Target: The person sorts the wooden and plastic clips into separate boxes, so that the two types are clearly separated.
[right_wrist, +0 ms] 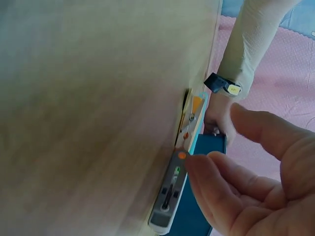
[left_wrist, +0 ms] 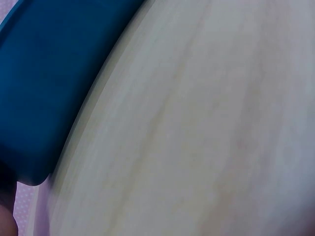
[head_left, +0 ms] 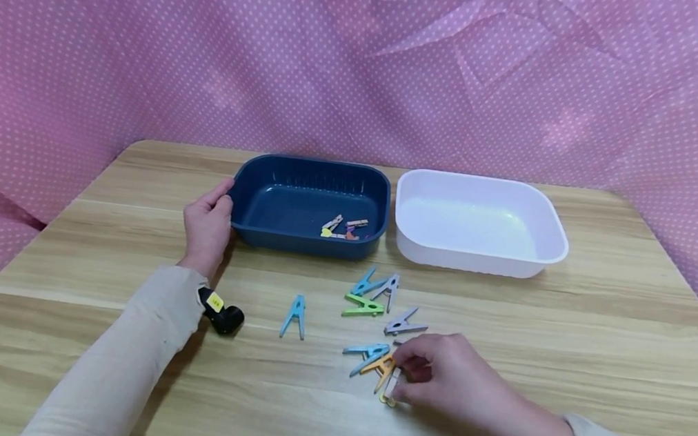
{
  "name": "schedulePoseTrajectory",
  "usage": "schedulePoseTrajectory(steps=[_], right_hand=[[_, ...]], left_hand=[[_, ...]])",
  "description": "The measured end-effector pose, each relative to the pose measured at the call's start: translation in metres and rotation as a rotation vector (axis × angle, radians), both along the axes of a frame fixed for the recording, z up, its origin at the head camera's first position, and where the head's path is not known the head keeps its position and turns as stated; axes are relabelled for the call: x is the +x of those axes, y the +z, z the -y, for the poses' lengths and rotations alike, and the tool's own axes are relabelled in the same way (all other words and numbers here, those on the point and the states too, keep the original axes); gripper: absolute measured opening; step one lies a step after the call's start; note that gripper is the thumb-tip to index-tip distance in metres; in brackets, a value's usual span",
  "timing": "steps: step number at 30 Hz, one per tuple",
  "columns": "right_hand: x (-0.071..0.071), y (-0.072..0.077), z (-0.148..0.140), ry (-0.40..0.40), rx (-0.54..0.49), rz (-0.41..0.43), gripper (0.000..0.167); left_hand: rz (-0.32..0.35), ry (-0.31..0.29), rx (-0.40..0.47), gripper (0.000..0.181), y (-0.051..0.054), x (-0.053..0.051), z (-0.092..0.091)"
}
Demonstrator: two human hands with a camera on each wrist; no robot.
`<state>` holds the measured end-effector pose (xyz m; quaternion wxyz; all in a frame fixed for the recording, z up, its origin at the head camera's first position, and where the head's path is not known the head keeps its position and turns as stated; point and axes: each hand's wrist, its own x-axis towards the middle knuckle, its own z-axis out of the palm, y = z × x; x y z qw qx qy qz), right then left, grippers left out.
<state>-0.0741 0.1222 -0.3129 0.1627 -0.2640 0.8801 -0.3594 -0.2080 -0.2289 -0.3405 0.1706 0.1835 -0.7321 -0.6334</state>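
Observation:
My left hand [head_left: 208, 226] holds the left rim of a dark blue plastic basin [head_left: 306, 244]; in the left wrist view, only a bit of it shows beside the basin's wall [left_wrist: 54, 73]. My right hand [head_left: 453, 376] hovers low over the clothespins at the front, nearest a small wooden clothespin [head_left: 393, 382] with a yellow decoration. The right wrist view has the thumb [right_wrist: 261, 128] apart from the fingers, with nothing pinched between them. An orange clothespin [head_left: 382, 368] and a blue clothespin [head_left: 368, 353] lie by its fingertips. Beyond them is a grey clothespin [head_left: 405, 323].
Several small wooden clothespins [head_left: 336, 224] lie inside the blue basin. A white basin [head_left: 476, 260] stands to its right. On the wooden table [head_left: 135, 241] are a green clothespin [head_left: 363, 307], another grey clothespin [head_left: 388, 289], and a lone blue clothespin [head_left: 295, 316]. Pink dotted cloth [head_left: 361, 74] hangs behind.

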Motion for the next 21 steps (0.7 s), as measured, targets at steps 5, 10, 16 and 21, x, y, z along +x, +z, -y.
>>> schedulePoseTrajectory(steps=[5,10,16,21], right_hand=[[0.001,0.001,0.005,0.017,0.086,-0.062,0.031],[0.003,0.001,0.010,0.039,0.169,-0.176,0.039],[0.006,-0.001,0.013,0.051,0.206,-0.232,0.047],[0.006,-0.003,0.014,0.069,0.236,-0.229,0.052]], left_hand=[[0.010,-0.011,0.014,0.037,0.001,0.001,0.000],[0.013,-0.013,0.021,0.037,0.002,0.001,0.000],[0.012,-0.019,0.040,0.038,0.003,0.001,0.000],[0.015,-0.020,0.028,0.038,0.001,0.001,0.000]])
